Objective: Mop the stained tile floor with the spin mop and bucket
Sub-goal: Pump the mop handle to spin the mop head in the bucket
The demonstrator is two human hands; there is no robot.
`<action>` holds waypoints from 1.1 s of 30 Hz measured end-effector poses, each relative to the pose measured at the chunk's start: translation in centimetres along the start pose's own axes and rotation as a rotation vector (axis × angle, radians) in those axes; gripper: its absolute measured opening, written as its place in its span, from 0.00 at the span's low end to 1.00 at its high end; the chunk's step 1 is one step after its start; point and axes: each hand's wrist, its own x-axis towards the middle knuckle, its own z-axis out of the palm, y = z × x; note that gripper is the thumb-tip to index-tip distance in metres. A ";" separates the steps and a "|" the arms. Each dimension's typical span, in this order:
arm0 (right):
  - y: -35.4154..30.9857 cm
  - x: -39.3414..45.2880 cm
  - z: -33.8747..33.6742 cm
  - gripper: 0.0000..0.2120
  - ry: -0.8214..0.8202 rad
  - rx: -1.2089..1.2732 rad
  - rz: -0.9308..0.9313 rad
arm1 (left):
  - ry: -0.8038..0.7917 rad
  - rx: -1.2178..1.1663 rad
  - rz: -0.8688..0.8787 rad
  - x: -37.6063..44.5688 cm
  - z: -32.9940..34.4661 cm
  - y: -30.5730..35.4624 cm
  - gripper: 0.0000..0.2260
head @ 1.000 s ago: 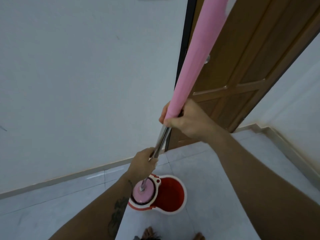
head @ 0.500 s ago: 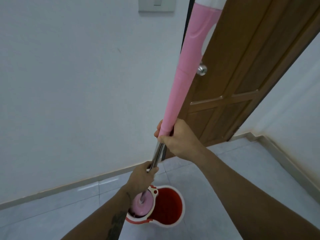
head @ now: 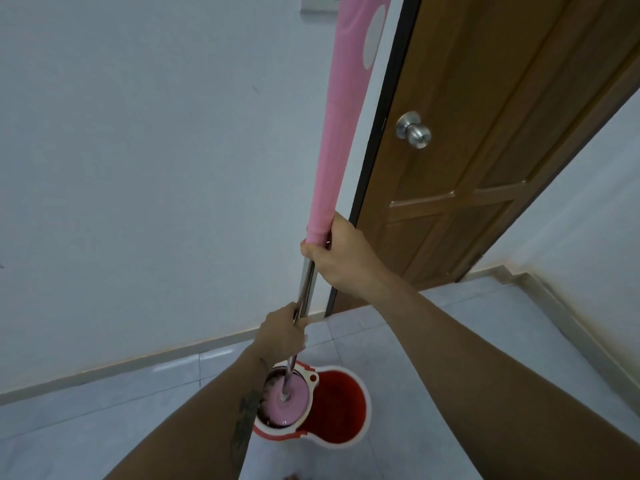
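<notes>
Over the red and white bucket (head: 349, 441) on the tile floor (head: 450, 341), the person holds the spin mop almost upright, with its pink head (head: 287, 403) sitting in the spinner basket on the left side of the bucket. The right hand (head: 341, 252) is clamped on the lower end of the pink handle sleeve (head: 334, 150), and the left hand (head: 282, 336) grips the bare steel shaft (head: 306, 285) lower down. Compared with a second ago, the right hand has gone down along the shaft, so the two hands are now nearer to each other, and the door knob (head: 414, 129) has come into view. This looks like one downward pump stroke to spin water out of the mop head, so the task is probably in the wringing step and the floor is not yet wiped. The right compartment of the bucket seems to hold dark reddish water. A white wall (head: 156, 168) stands just behind the bucket, and a brown wooden door (head: 485, 168) stands near on the right. The long handle rises close to the door edge, so a wide swing could hit it.
</notes>
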 end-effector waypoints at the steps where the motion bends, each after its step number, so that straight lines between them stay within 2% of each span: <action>1: 0.3 0.1 0.2 0.14 -0.004 0.016 0.016 | 0.005 -0.009 -0.001 0.2 -0.1 -0.2 0.03; 4: 3.3 -1.1 1.4 0.17 0.006 0.115 0.166 | 0.033 -0.044 0.002 0.3 -0.4 -0.7 0.05; 8: 7.7 -3.2 3.2 0.16 -0.004 0.195 0.302 | 0.093 -0.018 0.015 0.3 -0.3 -1.3 0.02; 10: 7.5 -3.0 3.6 0.18 0.004 0.259 0.251 | 0.112 0.038 0.045 0.4 -0.1 -1.3 0.02; 13: 4.8 -1.4 3.0 0.20 -0.004 0.275 0.077 | 0.141 0.123 0.082 0.5 0.4 -1.5 0.05; 15: 3.0 -0.6 2.1 0.15 0.000 0.234 -0.019 | 0.163 0.136 0.070 0.0 0.6 -1.5 0.04; 19: 2.1 -1.3 1.3 0.08 -0.001 0.133 -0.068 | 0.190 0.174 0.053 -0.7 0.9 -1.4 0.03; 22: 2.9 -2.0 1.9 0.07 -0.040 0.018 -0.072 | 0.143 0.102 -0.017 -0.8 1.9 -1.8 0.01; 27: 3.4 -1.3 1.6 0.10 -0.055 0.001 -0.028 | 0.141 0.028 -0.061 0.0 2.6 -1.7 0.05; 30: 4.2 -0.9 0.9 0.11 -0.095 0.045 -0.009 | 0.151 -0.003 -0.073 0.5 2.7 -1.6 0.08; 33: 8.1 -1.4 1.6 0.17 -0.054 0.210 0.150 | 0.191 -0.037 -0.076 1.1 3.0 -2.0 0.01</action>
